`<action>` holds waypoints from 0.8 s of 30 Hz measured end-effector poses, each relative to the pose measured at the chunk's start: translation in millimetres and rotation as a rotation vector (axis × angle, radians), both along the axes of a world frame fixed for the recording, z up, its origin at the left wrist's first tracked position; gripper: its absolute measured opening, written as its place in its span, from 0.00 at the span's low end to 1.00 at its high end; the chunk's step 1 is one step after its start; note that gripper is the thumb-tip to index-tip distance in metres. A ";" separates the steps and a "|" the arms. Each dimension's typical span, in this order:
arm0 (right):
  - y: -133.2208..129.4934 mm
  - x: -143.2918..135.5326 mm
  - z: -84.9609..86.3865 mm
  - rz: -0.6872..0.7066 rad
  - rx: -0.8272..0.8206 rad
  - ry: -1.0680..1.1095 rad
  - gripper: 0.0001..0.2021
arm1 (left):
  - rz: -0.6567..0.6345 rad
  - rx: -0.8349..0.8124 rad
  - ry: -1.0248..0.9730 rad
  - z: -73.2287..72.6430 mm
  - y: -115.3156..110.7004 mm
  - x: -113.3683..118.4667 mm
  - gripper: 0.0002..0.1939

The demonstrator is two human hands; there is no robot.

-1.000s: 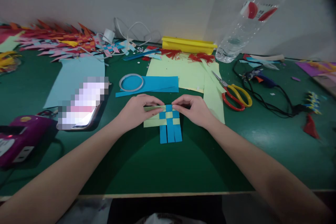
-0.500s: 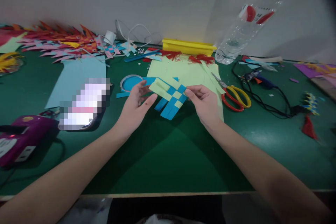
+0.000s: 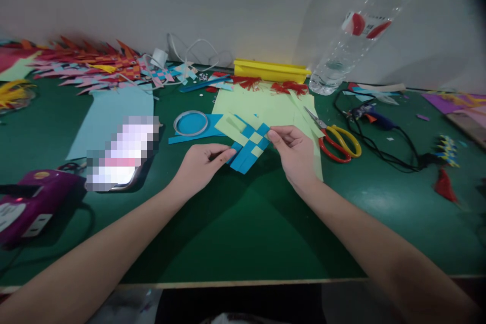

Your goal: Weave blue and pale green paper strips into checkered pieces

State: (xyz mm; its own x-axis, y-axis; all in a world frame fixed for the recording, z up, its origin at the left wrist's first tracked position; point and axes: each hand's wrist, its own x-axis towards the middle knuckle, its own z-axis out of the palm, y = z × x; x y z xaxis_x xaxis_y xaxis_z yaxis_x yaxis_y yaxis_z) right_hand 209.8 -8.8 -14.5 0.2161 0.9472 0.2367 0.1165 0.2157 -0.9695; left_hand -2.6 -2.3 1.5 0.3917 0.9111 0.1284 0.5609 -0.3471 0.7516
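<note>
Between my hands is a small woven piece of blue and pale green paper strips point(image 3: 250, 143), crossing in a checker pattern, with loose strip ends at its left and lower sides. My left hand point(image 3: 207, 163) pinches a blue strip end at the lower left, thumb on top. My right hand point(image 3: 291, 148) grips the right corner between thumb and fingers; its other fingers are curled. Behind the weave lie a pale green sheet point(image 3: 266, 98) and blue paper strips point(image 3: 178, 139). A roll of clear tape point(image 3: 175, 124) rests on the blue paper.
Scissors point(image 3: 339, 143) with red and yellow handles lie right of the green sheet. A plastic bottle point(image 3: 330, 75) leans on the wall. At left are a phone point(image 3: 125, 154), a purple power socket point(image 3: 41, 202) and a light blue sheet point(image 3: 114, 106). A corded tool point(image 3: 379, 116) lies right.
My left hand has moved down from the upper left of the weave and closed on a blue strip end. The lower blue strips now lie closer together. My right hand keeps its grip.
</note>
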 end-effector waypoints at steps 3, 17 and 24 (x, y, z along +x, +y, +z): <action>0.2 -0.1 -0.2 -0.007 -0.011 -0.006 0.11 | -0.016 -0.008 -0.001 0.2 0.1 0.3 0.18; -7.1 -1.9 7.2 -0.008 0.053 -0.128 0.10 | 0.147 0.288 0.005 10.1 -10.3 -0.3 0.14; -18.6 -10.1 15.9 -0.063 0.183 -0.317 0.06 | -0.087 0.086 -0.074 9.2 -16.1 3.0 0.25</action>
